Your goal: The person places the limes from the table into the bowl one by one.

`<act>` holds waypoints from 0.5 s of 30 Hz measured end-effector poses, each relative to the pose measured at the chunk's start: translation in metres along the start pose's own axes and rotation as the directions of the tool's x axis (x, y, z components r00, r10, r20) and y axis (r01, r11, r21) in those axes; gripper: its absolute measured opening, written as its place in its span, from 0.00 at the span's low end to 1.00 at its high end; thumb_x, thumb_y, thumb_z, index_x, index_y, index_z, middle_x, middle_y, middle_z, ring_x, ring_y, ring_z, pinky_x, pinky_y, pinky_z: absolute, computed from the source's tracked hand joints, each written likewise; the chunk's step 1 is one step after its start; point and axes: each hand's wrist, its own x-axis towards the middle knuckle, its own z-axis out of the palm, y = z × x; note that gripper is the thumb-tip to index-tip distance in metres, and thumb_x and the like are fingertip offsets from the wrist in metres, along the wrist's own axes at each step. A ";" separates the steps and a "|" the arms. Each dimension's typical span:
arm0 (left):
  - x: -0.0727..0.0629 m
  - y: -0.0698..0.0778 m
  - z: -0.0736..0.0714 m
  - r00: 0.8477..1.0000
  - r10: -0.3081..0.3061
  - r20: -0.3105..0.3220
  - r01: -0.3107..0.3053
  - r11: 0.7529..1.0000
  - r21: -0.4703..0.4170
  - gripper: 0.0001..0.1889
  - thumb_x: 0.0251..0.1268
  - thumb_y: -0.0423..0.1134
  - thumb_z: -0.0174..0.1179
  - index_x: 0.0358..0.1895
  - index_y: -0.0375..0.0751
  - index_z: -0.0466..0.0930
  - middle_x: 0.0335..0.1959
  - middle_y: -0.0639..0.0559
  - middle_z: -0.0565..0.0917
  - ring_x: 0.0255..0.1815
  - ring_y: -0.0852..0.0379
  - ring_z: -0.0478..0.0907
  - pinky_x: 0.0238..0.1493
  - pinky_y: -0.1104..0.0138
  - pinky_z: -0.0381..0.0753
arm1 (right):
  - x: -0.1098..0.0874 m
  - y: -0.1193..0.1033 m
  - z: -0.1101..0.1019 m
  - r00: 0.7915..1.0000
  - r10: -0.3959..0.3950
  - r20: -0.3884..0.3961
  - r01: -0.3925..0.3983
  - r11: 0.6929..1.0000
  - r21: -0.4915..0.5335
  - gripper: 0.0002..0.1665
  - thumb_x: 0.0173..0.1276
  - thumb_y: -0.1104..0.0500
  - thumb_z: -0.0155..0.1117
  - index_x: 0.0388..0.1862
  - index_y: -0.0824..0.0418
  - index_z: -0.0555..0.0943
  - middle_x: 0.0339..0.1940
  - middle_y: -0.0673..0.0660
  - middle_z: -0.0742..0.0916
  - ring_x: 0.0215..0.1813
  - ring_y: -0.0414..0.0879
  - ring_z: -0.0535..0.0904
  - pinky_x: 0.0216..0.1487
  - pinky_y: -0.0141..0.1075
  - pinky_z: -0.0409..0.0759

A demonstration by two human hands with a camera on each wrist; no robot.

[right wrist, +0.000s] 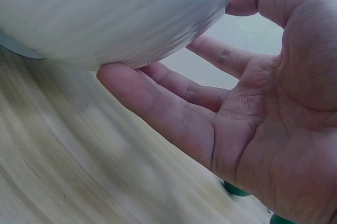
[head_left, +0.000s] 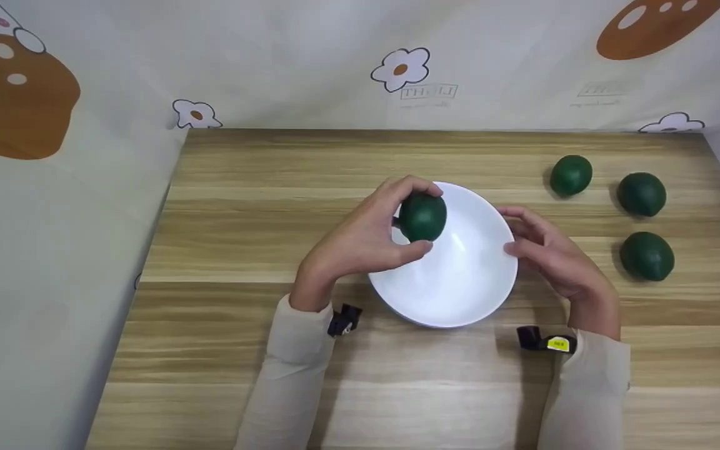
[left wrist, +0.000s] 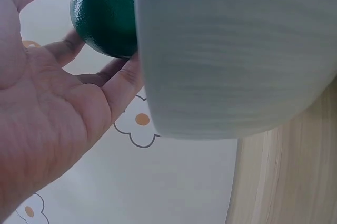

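My left hand (head_left: 366, 234) holds a dark green lime (head_left: 424, 217) between thumb and fingers, above the left part of a white bowl (head_left: 460, 281). In the left wrist view the bowl's wall (left wrist: 231, 55) hides part of the lime (left wrist: 105, 16). At the bowl's right side, my right hand (head_left: 554, 259) grips it with the thumb at the rim. The right wrist view shows the other fingers spread against the outer wall (right wrist: 121, 18). From the head view, the bowl's visible inside is bare white.
Three more green limes lie on the wooden table (head_left: 229, 250) to the right: one farther back (head_left: 571, 175), one at the far right (head_left: 642, 194), and one nearer (head_left: 647, 256). A pale cloth (head_left: 304, 62) with flower prints hangs behind the table's back edge.
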 end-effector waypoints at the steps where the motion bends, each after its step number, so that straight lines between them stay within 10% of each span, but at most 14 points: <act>1: 0.000 0.000 0.001 1.000 0.001 0.001 -0.001 1.000 0.011 0.30 0.62 0.36 0.72 0.68 0.43 0.74 0.66 0.49 0.77 0.66 0.55 0.73 0.68 0.63 0.78 | 0.000 0.000 0.000 1.000 0.002 -0.001 -0.002 1.000 -0.002 0.31 0.76 0.65 0.59 0.76 0.52 0.70 0.69 0.50 0.82 0.58 0.48 0.87 0.55 0.40 0.89; 15: 0.000 0.000 0.002 1.000 0.001 -0.014 0.000 0.996 0.091 0.31 0.61 0.34 0.71 0.69 0.44 0.74 0.69 0.46 0.74 0.68 0.52 0.74 0.73 0.60 0.76 | 0.001 0.000 0.000 1.000 0.005 -0.004 -0.005 1.000 -0.014 0.31 0.76 0.65 0.58 0.76 0.52 0.70 0.68 0.51 0.81 0.58 0.48 0.86 0.55 0.40 0.89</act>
